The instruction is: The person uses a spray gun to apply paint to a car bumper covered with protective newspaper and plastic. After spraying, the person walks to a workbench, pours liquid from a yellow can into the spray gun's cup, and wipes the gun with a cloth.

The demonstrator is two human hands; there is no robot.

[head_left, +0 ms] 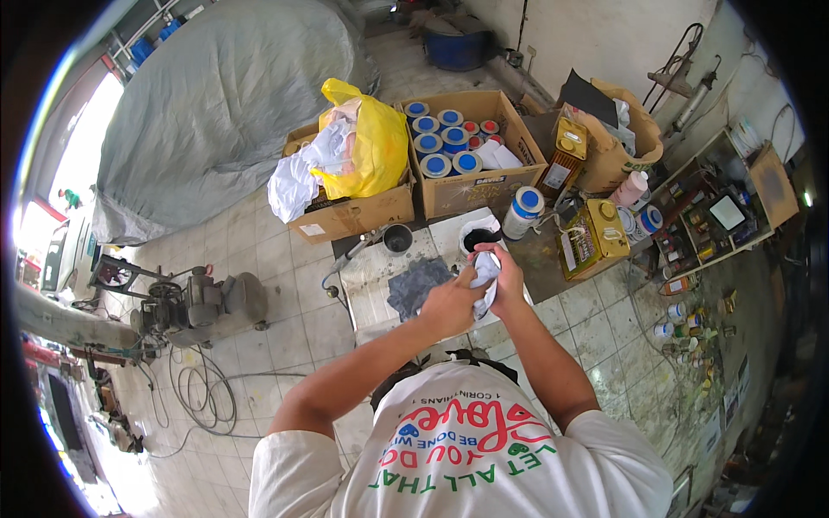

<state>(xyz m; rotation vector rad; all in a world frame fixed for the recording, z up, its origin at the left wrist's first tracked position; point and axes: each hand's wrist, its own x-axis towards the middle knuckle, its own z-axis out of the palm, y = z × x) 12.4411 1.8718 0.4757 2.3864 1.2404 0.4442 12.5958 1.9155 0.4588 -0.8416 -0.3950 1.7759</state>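
Both my hands are together over the front right of a pale, stained work surface (367,289). A white cloth (486,274) is bunched between them. My left hand (451,304) is closed on the cloth's left side, and my right hand (509,278) wraps it from the right. Whether something sits inside the cloth is hidden. Just beyond my fingers stands a white-rimmed container (480,226) with a black inside. To the left are a spray gun (350,255) with a metal cup (398,239) and a dark grey rag (416,287) lying flat.
Behind the surface stand a carton (484,192) of blue- and red-lidded cans and another carton (354,224) with a yellow bag (371,142). A blue-lidded can (523,213) and a square tin (594,240) stand at right. An air compressor (203,302) and hose (207,393) occupy the left floor.
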